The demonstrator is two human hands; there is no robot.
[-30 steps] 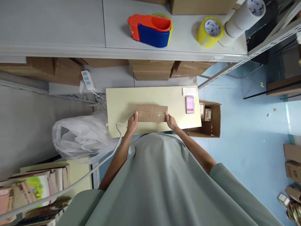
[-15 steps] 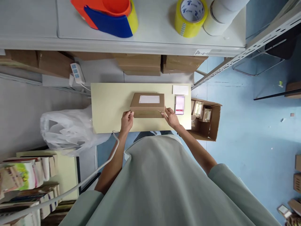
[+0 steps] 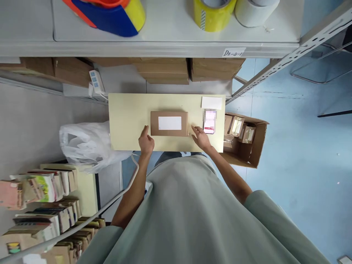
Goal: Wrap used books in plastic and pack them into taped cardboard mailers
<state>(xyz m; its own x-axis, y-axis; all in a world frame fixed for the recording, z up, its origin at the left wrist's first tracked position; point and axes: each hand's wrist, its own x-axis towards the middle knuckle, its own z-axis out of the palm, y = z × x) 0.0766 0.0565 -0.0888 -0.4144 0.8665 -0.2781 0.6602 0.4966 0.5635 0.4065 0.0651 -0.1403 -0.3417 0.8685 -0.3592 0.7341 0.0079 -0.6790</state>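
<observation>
A brown cardboard box (image 3: 169, 132) with a white label (image 3: 169, 123) on top lies flat on the pale yellow table (image 3: 126, 110). My left hand (image 3: 146, 141) is just off the box's left end, index finger stretched out, holding nothing. Off the right end, my right hand (image 3: 200, 138) has its fingers apart and is empty. A phone with a lit screen (image 3: 209, 121) lies to the right, close to my right fingers. Beyond the phone is a white slip of paper (image 3: 211, 102).
An open carton (image 3: 258, 146) with several small boxes stands right of the table. A white plastic bag (image 3: 85, 143) hangs at the left, above rows of books (image 3: 52, 216). A shelf (image 3: 170, 33) ahead bears a tape dispenser (image 3: 110, 16) and a yellow tape roll (image 3: 214, 16).
Both hands have let go of the box. It was tilted with its front side showing and now lies flat, label up. My left hand has opened and moved slightly left.
</observation>
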